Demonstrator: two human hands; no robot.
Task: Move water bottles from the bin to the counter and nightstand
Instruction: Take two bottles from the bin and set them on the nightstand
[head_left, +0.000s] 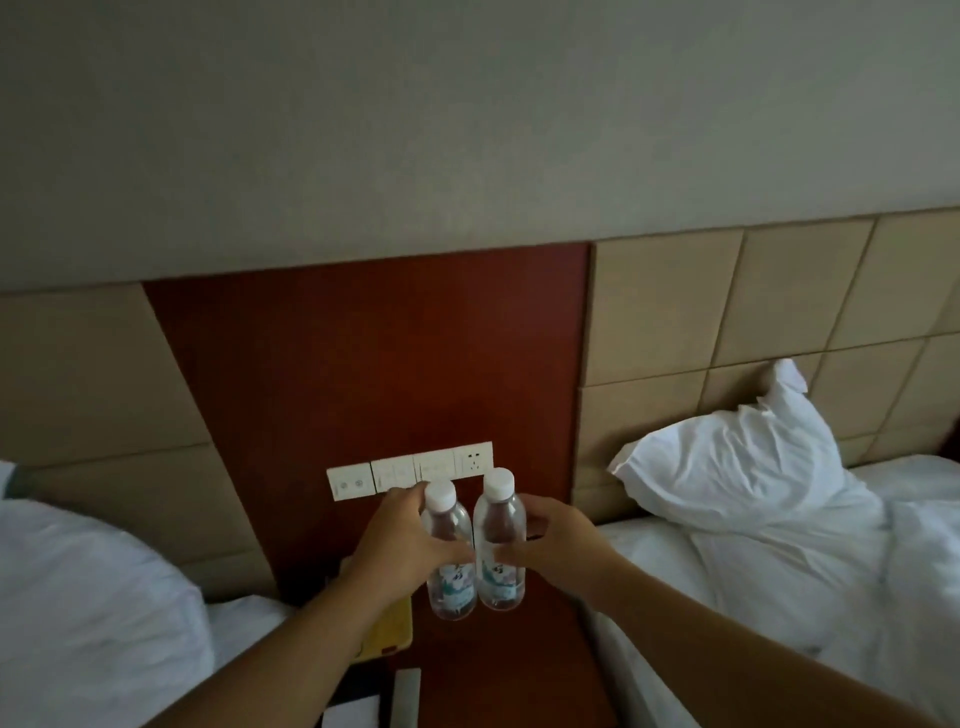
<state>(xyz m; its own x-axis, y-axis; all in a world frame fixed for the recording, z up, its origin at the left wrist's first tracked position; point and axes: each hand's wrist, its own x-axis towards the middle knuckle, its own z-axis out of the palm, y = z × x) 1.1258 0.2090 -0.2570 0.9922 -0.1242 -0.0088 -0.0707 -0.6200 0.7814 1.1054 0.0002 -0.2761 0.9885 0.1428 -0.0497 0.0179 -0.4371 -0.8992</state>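
Two clear water bottles with white caps stand upright side by side over the dark red wooden nightstand (524, 654) between two beds. My left hand (402, 540) is wrapped around the left bottle (451, 577) at its upper body. My right hand (553, 543) grips the right bottle (500, 561) the same way. Both bottles carry a white and teal label low down. Their bases sit at or just above the nightstand top; I cannot tell whether they touch it. The bin is not in view.
A yellow pad (389, 631) and a white remote (406, 699) lie on the nightstand's left part. A row of white switches and a socket (410, 475) is on the red panel behind. White pillows (727, 467) and bedding flank both sides.
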